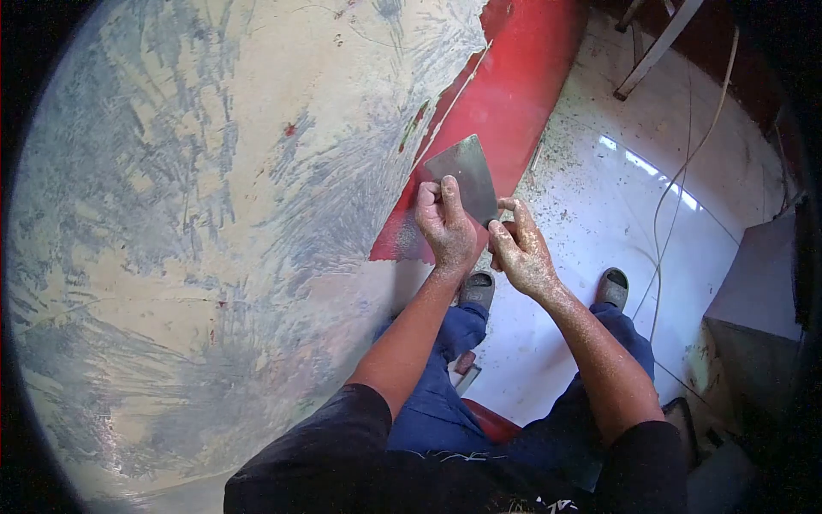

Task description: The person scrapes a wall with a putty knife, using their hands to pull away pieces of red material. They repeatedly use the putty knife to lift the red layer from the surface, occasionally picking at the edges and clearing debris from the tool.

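Note:
A flat grey scraper blade (473, 177), roughly trapezoid, is held up in front of a large curved surface. My left hand (449, 224) grips its left side, the thumb lying on the near face and the other fingers curled. At its lower right corner, my right hand (520, 250) has thumb and index finger closed together in a pinch. Pale dust coats both hands and the right forearm. The curved surface is covered with streaky cream-and-grey filler (257, 171), and a glossy red strip (505, 103) runs along its right edge.
Dust and crumbs lie on the shiny white floor (548, 368). A pale cable (676, 176) trails across it on the right. Metal legs (655, 51) stand at the upper right, and a grey box-like object (758, 283) is at the right edge. My sandalled feet are below my hands.

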{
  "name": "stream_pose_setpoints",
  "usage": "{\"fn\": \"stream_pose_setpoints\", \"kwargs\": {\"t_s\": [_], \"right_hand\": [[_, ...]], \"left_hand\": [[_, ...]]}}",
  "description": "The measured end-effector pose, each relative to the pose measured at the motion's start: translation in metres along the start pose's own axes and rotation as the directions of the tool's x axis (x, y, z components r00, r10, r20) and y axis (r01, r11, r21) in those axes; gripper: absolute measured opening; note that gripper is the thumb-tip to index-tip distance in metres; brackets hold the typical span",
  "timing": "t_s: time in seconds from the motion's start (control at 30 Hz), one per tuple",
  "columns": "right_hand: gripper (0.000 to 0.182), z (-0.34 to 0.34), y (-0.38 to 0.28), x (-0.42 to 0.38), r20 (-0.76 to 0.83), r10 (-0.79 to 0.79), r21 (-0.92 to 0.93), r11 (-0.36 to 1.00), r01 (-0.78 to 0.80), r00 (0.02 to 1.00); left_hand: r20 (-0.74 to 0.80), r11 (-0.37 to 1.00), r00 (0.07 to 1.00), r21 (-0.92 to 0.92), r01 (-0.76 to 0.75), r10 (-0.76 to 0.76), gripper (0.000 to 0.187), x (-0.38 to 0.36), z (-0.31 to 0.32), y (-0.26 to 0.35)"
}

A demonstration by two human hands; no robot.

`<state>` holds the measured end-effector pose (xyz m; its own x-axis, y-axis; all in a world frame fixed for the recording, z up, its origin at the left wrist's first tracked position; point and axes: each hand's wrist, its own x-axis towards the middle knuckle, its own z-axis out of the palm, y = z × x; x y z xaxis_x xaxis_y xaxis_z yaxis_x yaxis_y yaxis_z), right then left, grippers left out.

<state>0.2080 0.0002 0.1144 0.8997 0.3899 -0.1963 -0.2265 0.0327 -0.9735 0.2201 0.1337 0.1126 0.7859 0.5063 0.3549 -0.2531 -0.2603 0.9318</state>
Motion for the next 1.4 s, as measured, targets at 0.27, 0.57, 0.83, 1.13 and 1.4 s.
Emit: {"fn": "stream_pose_setpoints", "kwargs": {"t_s": [0.27,0.57,0.83,1.13,1.4], "right_hand": [[0.059,0.032,-0.016,-0.037,0.005,-0.190,-0.050,0.980,0.190,0.982],[0.059,0.052,-0.051,-0.063,0.000,-0.245,-0.231,0.943,0.239,0.969],[0.055,0.065,-0.076,-0.067,0.079,-0.124,-0.235,0.962,0.140,0.989],[0.047,0.075,-0.074,-0.059,-0.021,-0.172,-0.228,0.960,0.163,0.985],[0.041,0.081,-0.070,-0.053,-0.064,-0.311,-0.271,0.920,0.284,0.948]], "left_hand": [[0.604,0.309,0.665,-0.594,0.743,-0.440,0.067,0.002,-0.012,0.025],[0.679,0.104,0.691,-0.691,0.716,-0.248,0.049,0.010,-0.015,0.013],[0.766,-0.160,0.632,-0.643,0.749,-0.116,0.043,0.019,-0.035,0.018],[0.676,-0.082,0.647,-0.711,0.699,-0.353,0.042,0.004,-0.036,0.058],[0.709,-0.122,0.670,-0.702,0.702,-0.220,0.038,0.014,-0.039,0.044]]}}
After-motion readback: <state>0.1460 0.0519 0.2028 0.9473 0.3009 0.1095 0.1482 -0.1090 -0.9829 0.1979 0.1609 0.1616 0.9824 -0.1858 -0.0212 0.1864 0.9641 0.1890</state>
